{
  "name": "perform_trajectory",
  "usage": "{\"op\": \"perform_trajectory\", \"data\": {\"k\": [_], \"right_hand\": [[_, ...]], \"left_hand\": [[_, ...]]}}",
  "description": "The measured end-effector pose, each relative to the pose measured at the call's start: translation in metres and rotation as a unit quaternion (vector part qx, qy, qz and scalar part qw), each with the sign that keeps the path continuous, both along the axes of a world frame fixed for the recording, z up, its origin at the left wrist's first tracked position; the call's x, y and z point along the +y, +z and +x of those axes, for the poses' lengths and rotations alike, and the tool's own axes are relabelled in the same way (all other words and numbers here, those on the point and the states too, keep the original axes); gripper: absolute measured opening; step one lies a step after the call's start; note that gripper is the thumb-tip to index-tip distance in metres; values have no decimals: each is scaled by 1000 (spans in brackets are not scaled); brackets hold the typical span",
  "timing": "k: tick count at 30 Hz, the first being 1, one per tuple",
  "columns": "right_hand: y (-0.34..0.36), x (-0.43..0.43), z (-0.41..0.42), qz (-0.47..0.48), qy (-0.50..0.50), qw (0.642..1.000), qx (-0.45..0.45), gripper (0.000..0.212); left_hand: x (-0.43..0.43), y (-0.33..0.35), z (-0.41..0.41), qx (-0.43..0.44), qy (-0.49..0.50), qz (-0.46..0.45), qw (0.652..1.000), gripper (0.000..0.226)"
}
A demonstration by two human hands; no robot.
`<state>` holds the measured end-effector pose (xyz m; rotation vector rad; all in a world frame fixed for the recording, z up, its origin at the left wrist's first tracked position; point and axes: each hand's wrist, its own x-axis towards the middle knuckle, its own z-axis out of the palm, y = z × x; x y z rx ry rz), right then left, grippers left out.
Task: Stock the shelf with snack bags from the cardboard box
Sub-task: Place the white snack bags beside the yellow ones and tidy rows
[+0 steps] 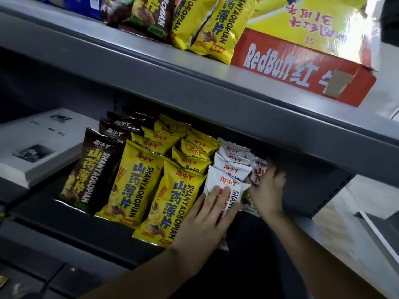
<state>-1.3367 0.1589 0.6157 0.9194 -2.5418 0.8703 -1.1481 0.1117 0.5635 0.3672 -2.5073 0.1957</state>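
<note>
On the lower shelf (71, 219) the snack bags stand in 4 rows running from near to far: brown bags (86, 169) on the left, then 2 rows of yellow bags (129, 184), then white bags (232, 156) on the right. The left hand (212, 210) lies flat on the front white bag (224, 184), its fingers (217, 193) straight, close together and pressed against the face of the pack. The right hand (268, 186) reaches in just to the right of that row, back of the hand toward the camera, touching another white bag (258, 169) that stands farther in. Its fingers are blurred and partly hidden under the shelf above, so I cannot tell whether they are clamped on that bag or only resting against it.

On the upper shelf (151, 67) a red cardboard box (302, 67) marked RedBull sits at the right with a yellow flap raised. Just left of it more yellow and brown packs (207, 26) lie leaning on the board. Far left, beside the brown row, is a stack of white printed sheets (36, 145)
</note>
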Motion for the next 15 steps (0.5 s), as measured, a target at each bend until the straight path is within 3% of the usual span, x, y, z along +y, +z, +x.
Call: {"op": "perform_trajectory", "data": {"k": [2, 4, 7, 9, 11, 12, 15], "right_hand": [[-5, 15, -3, 99, 43, 991, 80, 92], [-7, 22, -9, 191, 57, 970, 142, 108], [-6, 15, -17, 256, 43, 950, 176, 116], [-6, 6, -21, 281, 31, 941, 185, 113], [-5, -2, -23, 300, 24, 934, 193, 105], [-5, -4, -24, 310, 22, 930, 198, 101], [-5, -5, -25, 322, 26, 925, 198, 97]], "left_hand": [[-1, -1, 2, -3, 6, -13, 1000, 112], [-3, -2, 3, 18, 3, -37, 999, 87], [-5, -5, 3, 45, 1, -51, 998, 59], [-5, -6, 2, 46, -4, -56, 997, 64], [-6, -8, 3, 18, -1, -50, 999, 92], [-6, -9, 5, 12, -1, -47, 999, 95], [-4, -15, 9, 38, -15, -52, 998, 71]]}}
